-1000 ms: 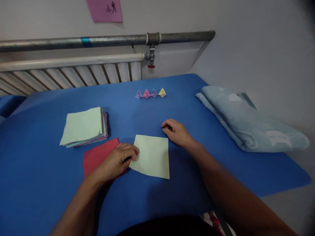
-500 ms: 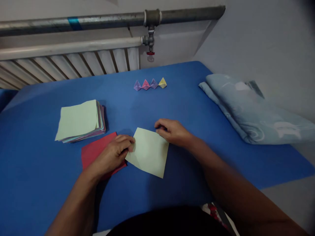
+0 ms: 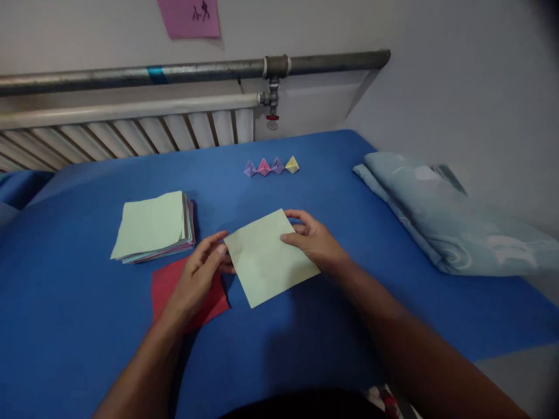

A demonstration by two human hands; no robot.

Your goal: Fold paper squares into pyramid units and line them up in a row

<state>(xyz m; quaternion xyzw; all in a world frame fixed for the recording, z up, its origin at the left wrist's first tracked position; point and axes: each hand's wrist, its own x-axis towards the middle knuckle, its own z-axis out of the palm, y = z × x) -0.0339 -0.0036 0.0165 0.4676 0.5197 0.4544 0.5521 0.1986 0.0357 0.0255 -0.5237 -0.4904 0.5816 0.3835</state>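
Note:
A pale green square sheet of paper is raised a little above the blue surface, tilted. My right hand grips its right side, thumb on top and fingers behind. At the sheet's left corner is my left hand, fingers apart, index fingertip at the corner and the lower fingers by the left edge. The left thumb does not lie over the sheet. Partly under my left hand and wrist lies red paper. A thick stack of coloured paper, pale green on top, sits beyond it to the left.
Several small folded paper shapes, purple, pink and yellow, stand in a row at the back of the blue surface. A folded grey-blue cloth lies right. Behind are a radiator, a metal pipe and a pink note.
The pale green sheet has been lifted and turned, and my right hand now grips its right side. My left fingers have spread and moved to its left corner. The view has tipped up.

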